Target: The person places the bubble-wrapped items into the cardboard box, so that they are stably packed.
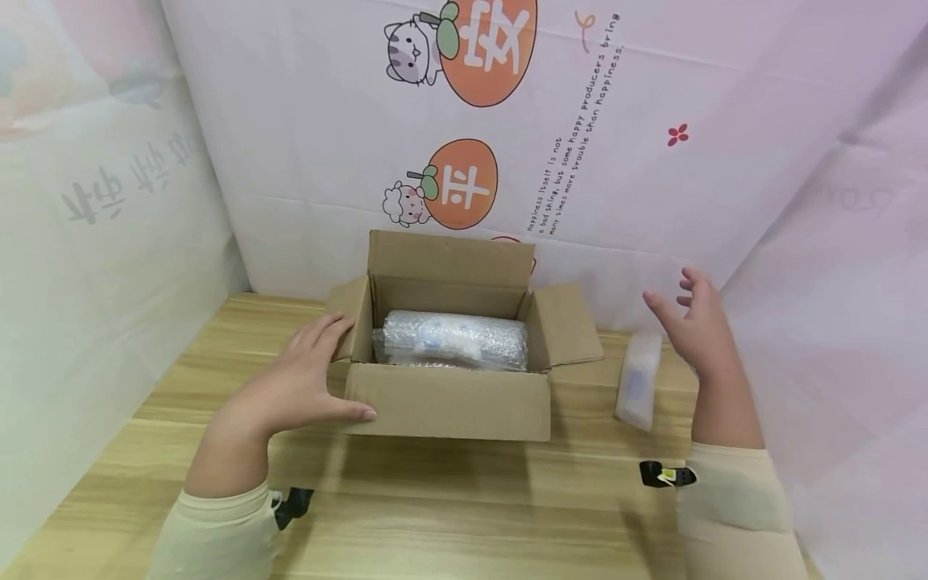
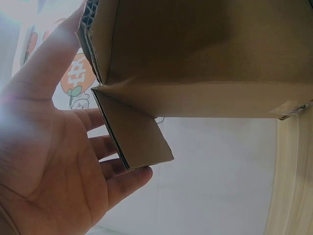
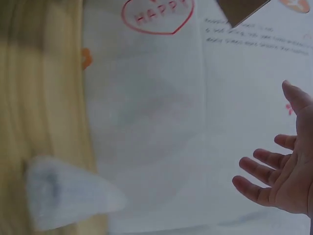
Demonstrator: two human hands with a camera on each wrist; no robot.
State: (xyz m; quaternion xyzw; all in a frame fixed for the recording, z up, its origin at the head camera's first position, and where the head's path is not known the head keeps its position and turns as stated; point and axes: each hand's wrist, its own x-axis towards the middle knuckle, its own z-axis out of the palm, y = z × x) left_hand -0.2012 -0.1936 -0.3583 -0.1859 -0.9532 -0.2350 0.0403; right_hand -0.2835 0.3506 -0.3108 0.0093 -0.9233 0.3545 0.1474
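Note:
An open cardboard box [image 1: 449,403] stands on the wooden table with its flaps spread. Inside it lies a bubble-wrapped bundle [image 1: 455,337], its contents hard to make out. My left hand [image 1: 300,383] rests at the box's left side, fingers on the left flap [image 2: 134,129] and thumb by the front flap, without gripping. Off to the right, my right hand [image 1: 692,326] is raised in the air with fingers spread and holds nothing. Below and left of it, a translucent white packet [image 1: 640,383] with a bluish patch lies on the table; the right wrist view shows this packet [image 3: 68,193] blurred.
The wooden table [image 1: 435,515] meets a printed white cloth [image 1: 304,145] hanging behind it. Further cloth walls stand at the left [image 1: 87,266] and right [image 1: 834,322]. The box's right flap [image 1: 569,326] sticks out toward the packet.

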